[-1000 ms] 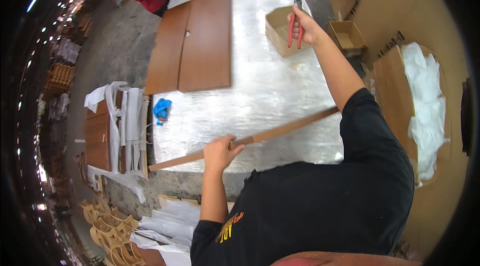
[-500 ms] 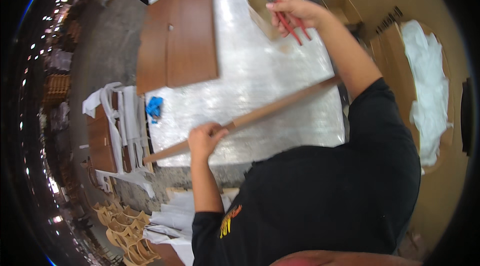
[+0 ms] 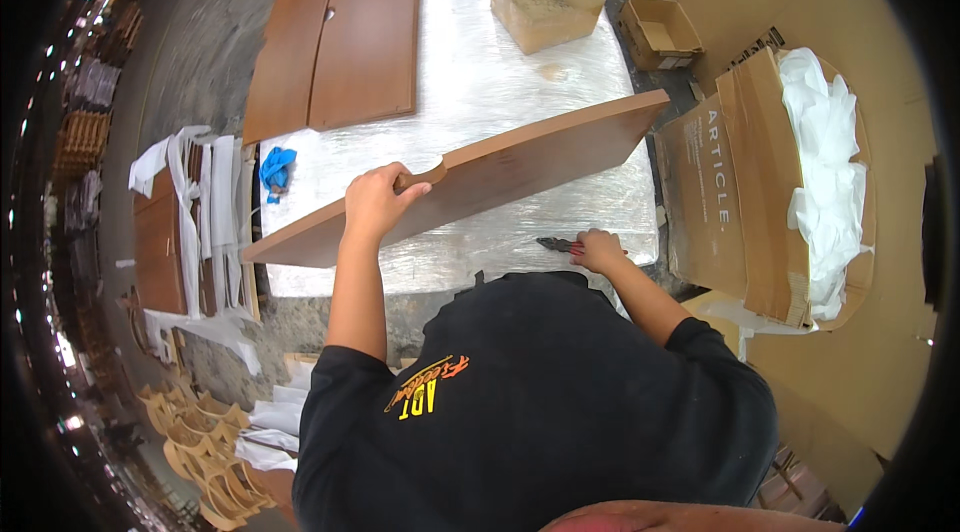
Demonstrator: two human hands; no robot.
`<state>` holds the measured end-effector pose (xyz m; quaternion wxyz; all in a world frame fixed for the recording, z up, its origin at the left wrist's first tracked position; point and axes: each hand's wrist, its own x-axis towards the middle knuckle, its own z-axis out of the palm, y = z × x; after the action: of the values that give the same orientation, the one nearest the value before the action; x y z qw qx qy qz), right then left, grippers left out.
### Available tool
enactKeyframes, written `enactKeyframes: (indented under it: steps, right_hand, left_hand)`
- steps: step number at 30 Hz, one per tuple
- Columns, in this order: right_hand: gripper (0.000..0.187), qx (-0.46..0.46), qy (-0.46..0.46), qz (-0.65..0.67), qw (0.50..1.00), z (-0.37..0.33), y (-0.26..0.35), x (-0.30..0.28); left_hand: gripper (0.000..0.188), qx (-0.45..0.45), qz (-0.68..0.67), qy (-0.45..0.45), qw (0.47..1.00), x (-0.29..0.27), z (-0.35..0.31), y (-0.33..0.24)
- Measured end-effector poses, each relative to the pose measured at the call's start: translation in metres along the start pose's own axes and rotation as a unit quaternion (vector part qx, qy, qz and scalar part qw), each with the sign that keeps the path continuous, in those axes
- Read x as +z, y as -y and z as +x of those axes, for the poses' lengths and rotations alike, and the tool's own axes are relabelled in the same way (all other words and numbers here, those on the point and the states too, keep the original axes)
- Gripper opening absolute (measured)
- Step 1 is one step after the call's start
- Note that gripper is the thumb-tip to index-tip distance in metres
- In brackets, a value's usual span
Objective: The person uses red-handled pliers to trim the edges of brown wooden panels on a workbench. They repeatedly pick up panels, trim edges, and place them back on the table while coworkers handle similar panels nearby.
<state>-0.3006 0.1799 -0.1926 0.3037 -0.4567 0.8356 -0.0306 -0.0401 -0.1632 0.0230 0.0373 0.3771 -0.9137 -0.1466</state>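
Note:
My left hand [image 3: 377,202] grips the upper edge of a long brown wooden panel [image 3: 520,182], close to a small curved notch in that edge. The panel stands tilted on its long side across a wrapped table [image 3: 480,52], its broad face partly turned toward me. In my right hand [image 3: 603,250] are red-handled pliers [image 3: 560,246], held low over the table's near edge with their dark jaws pointing left. Two flat brown panels [image 3: 365,32] lie side by side at the table's far left. A crumpled blue bundle [image 3: 276,170] rests beside the panel's left part.
An open cardboard box [image 3: 545,27] sits on the table's far right; a smaller box [image 3: 660,37] is beyond the edge. At right stands a large carton [image 3: 735,192] with white wrapping [image 3: 828,192]. Curved wooden pieces [image 3: 205,442] are stacked at lower left.
My right hand has come down from above the box to the table's near edge, still holding the pliers. The panel under my left hand has tilted, showing more of its broad face.

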Motion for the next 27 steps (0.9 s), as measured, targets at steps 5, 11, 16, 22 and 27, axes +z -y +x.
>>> enactKeyframes:
  steps: [5,11,16,22,27]
  right_hand:
    - [0.052,0.133,-0.345,0.463,0.805,0.069,-0.067,-0.058]
    - [0.108,0.062,-0.221,0.662,0.713,0.144,-0.086,-0.149]
    - [0.101,0.093,-0.246,0.546,0.795,0.193,-0.063,-0.162]
    - [0.097,0.209,-0.247,0.429,0.843,0.263,-0.056,-0.171]
    - [0.071,0.125,-0.333,0.136,0.925,0.262,-0.050,-0.142]
  left_hand:
    - [0.042,-0.083,-0.019,-0.123,0.989,0.011,-0.024,0.048]
    - [0.050,-0.148,0.163,-0.300,0.928,0.014,-0.040,0.182]
    - [0.063,-0.229,0.125,-0.067,0.963,0.031,0.047,0.239]
    - [0.074,-0.273,0.119,0.007,0.955,0.084,0.117,0.264]
    - [0.064,-0.334,0.080,-0.050,0.938,0.125,0.106,0.249]
